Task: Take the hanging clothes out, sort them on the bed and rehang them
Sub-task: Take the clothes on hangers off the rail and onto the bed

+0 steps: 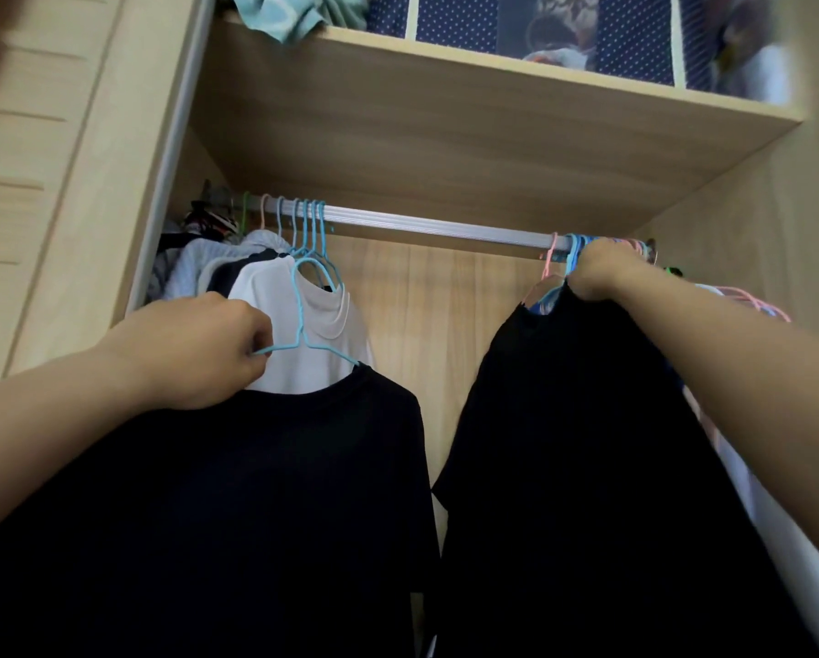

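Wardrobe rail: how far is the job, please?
Done: the rail is bare in the middle. In hand: the left hand holds a blue hanger carrying a black shirt, off the rail; the right hand grips hangers still hooked. Left: both remaining groups; the bed is unseen.

bare rail (436, 227) mid-span, clothes crowding both ends

Both my arms are bare, no sleeves in frame, forearms uncovered right to the picture edges. My left hand (194, 349) enters from lower left, my right hand (597, 270) from the right edge. No rings, watch, bracelets or gloves visible. Nails hidden from this angle. Nothing else of my body shows.
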`<state>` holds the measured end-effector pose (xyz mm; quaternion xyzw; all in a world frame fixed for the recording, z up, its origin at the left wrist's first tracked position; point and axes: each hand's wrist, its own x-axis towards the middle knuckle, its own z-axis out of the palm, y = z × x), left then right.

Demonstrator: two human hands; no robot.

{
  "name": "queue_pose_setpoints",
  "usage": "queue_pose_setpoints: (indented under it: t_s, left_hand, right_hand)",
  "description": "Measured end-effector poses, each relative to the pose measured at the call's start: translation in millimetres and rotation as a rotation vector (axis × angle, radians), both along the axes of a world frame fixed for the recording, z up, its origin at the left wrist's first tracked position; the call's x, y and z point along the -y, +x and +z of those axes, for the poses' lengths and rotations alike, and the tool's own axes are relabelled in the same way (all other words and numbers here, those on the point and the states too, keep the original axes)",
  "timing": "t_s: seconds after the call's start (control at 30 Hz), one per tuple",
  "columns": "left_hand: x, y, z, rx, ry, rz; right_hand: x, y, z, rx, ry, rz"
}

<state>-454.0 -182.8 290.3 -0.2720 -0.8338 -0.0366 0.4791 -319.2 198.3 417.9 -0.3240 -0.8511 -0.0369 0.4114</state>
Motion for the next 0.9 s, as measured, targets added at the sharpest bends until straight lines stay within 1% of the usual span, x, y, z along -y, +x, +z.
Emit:
queue_pose_setpoints:
  t_s: [0.07, 0.1, 0.17, 0.23, 0.27, 0.33, 0.4, 0.47, 0.53, 0.6, 0.7, 0.77, 0.8, 0.83, 0.9]
  left_hand:
    - [0, -1, 1, -0.007, -0.001, -0.003]
    - [0, -2, 1, -0.008, -0.002, -0.003]
    - [0, -3, 0, -0.002, 0.002, 0.002]
    - [0, -4, 0, 0.002, 0.006, 0.008]
    - [0, -4, 0, 0.002, 0.009, 0.010]
    - [0, -3, -1, -0.007, 0.018, 0.014]
    - [1, -2, 0, 0.004, 0.018, 0.008]
    - [2, -2, 0, 0.035, 0.026, -0.004]
    - [2, -3, 0, 0.054, 0.034, -0.008]
    - [4, -2, -1, 0.055, 0.034, 0.007]
    - [2, 5, -2, 0.062, 0.031, 0.031]
    - [-1, 7, 0, 0.110, 0.062, 0.003]
    - [-3, 10, 1, 0.187, 0.121, -0.058]
    - [-6, 14, 0, 0.304, 0.220, -0.152]
    - [-14, 30, -11, 0.547, 0.458, -0.356]
  right_hand:
    - [7, 0, 14, -0.055, -0.533, 0.329]
    - [5, -3, 18, -0.066, -0.688, 0.413]
    - [-1, -11, 18, -0.061, -0.799, 0.458]
    - [-10, -23, 17, -0.118, -0.845, 0.506]
    - [-16, -31, 16, -0.155, -0.837, 0.509]
    - [-15, -40, 12, -0.170, -0.788, 0.504]
    - [-9, -51, 15, -0.232, -0.739, 0.575]
    - [3, -58, 22, -0.369, -0.667, 0.670]
    - [15, -61, 26, -0.520, -0.688, 0.764]
    - [35, -55, 16, -0.655, -0.717, 0.860]
    - [75, -32, -32, -0.713, -0.708, 0.974]
    - [103, -10, -84, -0.675, -0.692, 1.031]
    - [114, 1, -111, -0.642, -0.670, 1.050]
    - [123, 10, -136, -0.614, -0.641, 1.063]
    - [142, 29, -179, -0.574, -0.656, 1.097]
